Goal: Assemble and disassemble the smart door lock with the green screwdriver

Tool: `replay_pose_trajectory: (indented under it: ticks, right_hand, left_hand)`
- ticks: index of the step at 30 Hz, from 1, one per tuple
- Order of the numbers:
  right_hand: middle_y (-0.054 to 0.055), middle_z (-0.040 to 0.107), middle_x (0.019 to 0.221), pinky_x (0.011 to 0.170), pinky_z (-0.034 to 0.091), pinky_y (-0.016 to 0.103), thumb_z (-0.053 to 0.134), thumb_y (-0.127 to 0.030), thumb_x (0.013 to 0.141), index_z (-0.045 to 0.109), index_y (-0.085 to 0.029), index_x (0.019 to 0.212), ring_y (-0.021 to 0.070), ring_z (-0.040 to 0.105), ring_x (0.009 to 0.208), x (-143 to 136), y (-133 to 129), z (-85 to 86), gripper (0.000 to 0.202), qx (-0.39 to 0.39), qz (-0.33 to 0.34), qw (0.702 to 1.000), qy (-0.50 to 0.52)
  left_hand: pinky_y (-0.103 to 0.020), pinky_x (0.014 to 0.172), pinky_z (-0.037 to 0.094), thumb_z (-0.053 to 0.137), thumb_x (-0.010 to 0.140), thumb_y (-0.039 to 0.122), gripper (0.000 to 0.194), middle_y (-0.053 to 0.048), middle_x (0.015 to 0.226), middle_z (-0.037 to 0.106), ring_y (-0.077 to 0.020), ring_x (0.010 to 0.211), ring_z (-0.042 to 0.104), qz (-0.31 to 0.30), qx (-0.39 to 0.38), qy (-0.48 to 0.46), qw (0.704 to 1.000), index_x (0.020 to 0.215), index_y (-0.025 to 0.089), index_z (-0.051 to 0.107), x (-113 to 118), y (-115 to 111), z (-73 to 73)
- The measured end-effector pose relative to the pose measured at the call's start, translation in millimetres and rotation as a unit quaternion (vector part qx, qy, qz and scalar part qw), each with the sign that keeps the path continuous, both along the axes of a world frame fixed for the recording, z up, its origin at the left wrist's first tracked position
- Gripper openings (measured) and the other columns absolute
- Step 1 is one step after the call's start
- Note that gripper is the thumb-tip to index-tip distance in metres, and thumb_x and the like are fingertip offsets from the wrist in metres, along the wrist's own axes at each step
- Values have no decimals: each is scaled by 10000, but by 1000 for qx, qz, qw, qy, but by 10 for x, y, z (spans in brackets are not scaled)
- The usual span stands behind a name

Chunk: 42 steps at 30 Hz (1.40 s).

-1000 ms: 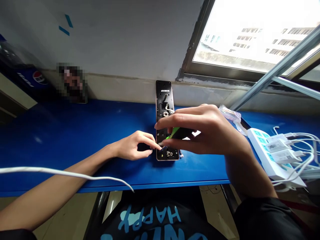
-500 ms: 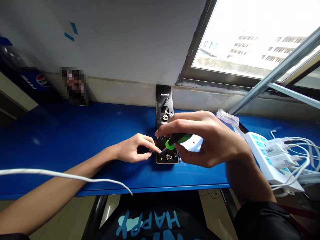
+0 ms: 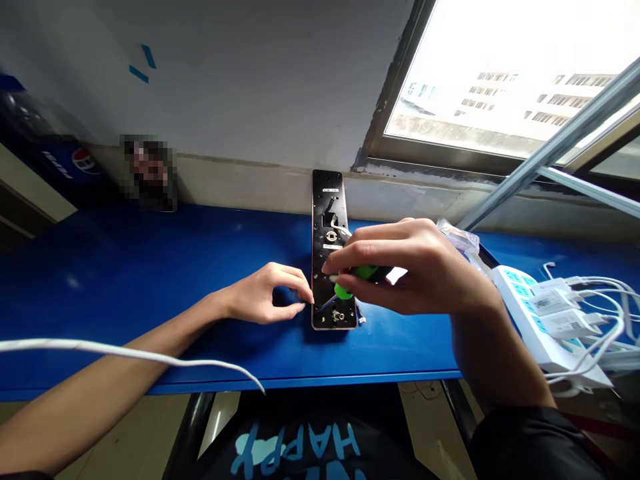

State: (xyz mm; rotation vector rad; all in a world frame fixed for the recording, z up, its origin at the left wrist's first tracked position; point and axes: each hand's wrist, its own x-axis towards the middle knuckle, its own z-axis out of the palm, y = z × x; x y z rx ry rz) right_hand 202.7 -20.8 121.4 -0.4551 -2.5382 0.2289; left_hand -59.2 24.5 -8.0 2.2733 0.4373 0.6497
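Head view: a long black panel (image 3: 321,261) is lying in the middle of the table (image 3: 240,247), its far end reaching towards the wall (image 3: 260,87). The work appears to be partway along: a screwdriver (image 3: 343,291) is slanting down to the panel's near left corner, so that spot is seemingly unfinished. Which of the small dark screw points are already tight is too fine to tell.

The panel is showing its fitted side, with a white label (image 3: 331,191) near the far end, a round metal fitting (image 3: 331,236) about midway and a metal post (image 3: 339,315) near the close end. A white wire (image 3: 343,229) is coming out of an opening, and a small connector (image 3: 362,320) is lying just beside the near right edge.

The right hand (image 3: 417,267) is curling its fingers around the screwdriver's black and green handle. The left hand (image 3: 260,293) is resting at the panel's left edge, thumb and forefinger slightly parted, seemingly holding nothing.

Farther right, a power strip (image 3: 515,275) is carrying white chargers (image 3: 547,301), and a clear plastic packet (image 3: 459,235) is lying behind it.
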Motion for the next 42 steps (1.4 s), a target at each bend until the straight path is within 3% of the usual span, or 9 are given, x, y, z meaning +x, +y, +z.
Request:
replay_pose_trajectory:
  ticks: [4,8,13,18,22,28,32,37,42]
  right_hand:
    - [45,735,1007,670,507,215,679,-132,867,678,-153,1236,98,652,781,-6,-2,3,370,-21,-2,1000,-11]
    - [-7,710,834,622,464,187,683,-144,918,726,-154,1052,56,592,659,-16,-26,18,141,10,-13,1000,-7]
    - [48,738,1021,677,505,212,681,-116,859,678,-145,1242,97,651,790,-14,-28,16,384,-12,-16,1000,-19]
    - [16,755,947,649,494,182,672,-137,931,700,-162,1175,62,633,704,-16,-22,0,247,13,-23,1000,-8]
    - [52,747,1093,718,534,227,655,-82,835,646,-171,1310,117,684,857,-14,-36,9,483,-29,-6,999,-21]
    - [7,740,912,670,510,207,647,-182,950,705,-197,1129,85,651,726,-20,-28,24,190,5,-22,1000,-18]
    - [43,740,1058,703,529,225,642,-160,901,664,-198,1247,115,677,828,-25,-28,27,349,-21,-15,999,-27]
    - [24,736,930,674,514,195,651,-208,974,698,-167,1120,80,655,729,-45,-24,29,159,-8,-21,999,-26]
    - [48,747,982,682,525,224,614,-96,901,684,-168,1172,109,676,790,-9,-44,39,289,8,-31,999,-2]
  left_hand:
    - [-300,892,582,710,868,149,106,-60,971,753,-182,906,709,2,4,5,1000,964,175,744,14,-14,17]
    - [-277,835,566,708,873,148,54,-45,925,733,-164,857,687,8,9,8,1000,917,173,728,20,-25,30]
    - [-282,840,556,699,884,151,32,-57,938,728,-165,864,682,0,2,19,1000,898,159,727,30,-36,37]
    - [-260,796,545,691,879,132,53,-43,913,720,-150,832,675,5,4,22,1000,904,160,729,36,-47,57]
    - [-287,855,557,690,875,132,59,-57,947,731,-170,884,689,2,-1,18,1000,903,159,735,35,-47,49]
    - [-277,830,559,691,865,120,64,-47,926,732,-163,855,690,-1,-5,16,1000,900,164,723,38,-40,28]
    - [-295,871,565,690,863,118,88,-58,962,740,-179,901,700,-7,-11,17,1000,920,166,736,45,-41,17]
    - [-289,847,568,687,864,117,110,-54,955,738,-171,880,693,-10,-14,18,1000,950,166,734,43,-48,3]
    - [-281,841,581,700,840,111,174,-59,962,750,-171,880,703,-6,-9,8,1000,1005,156,733,53,-75,32]
